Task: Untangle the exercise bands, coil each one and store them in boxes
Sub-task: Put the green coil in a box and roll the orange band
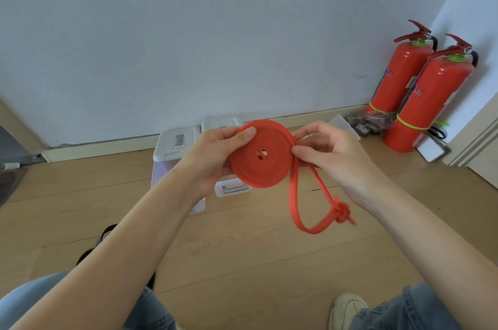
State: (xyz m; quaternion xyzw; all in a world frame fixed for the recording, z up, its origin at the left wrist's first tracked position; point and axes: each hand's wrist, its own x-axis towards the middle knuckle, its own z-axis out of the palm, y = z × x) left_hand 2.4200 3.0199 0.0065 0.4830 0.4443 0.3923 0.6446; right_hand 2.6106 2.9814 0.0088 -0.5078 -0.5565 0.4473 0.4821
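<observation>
Up at chest height, over the wood floor: that was where all the action was.
Left hand (213,153): curled round the red band (260,154), thumb clamped on the top edge of the flat coil, other fingers tucked behind it.
Right hand (327,153): fingers bent in, pinching the band right where the loose tail left the coil's right side.
Band: mostly wound into a neat disc with a small hole in the middle; the leftover hung down as a loop with a knot (342,212) near its end, clear of the floor.
Boxes (175,149): pale plastic ones with lids, sat on the floor by the wall, behind the hands and partly hidden by them.
Fire extinguishers (423,95): two red ones stood together in the right corner, labels on them, but honestly way too small to read.
Person: jeans and a light shoe (347,308) showed at the bottom.
</observation>
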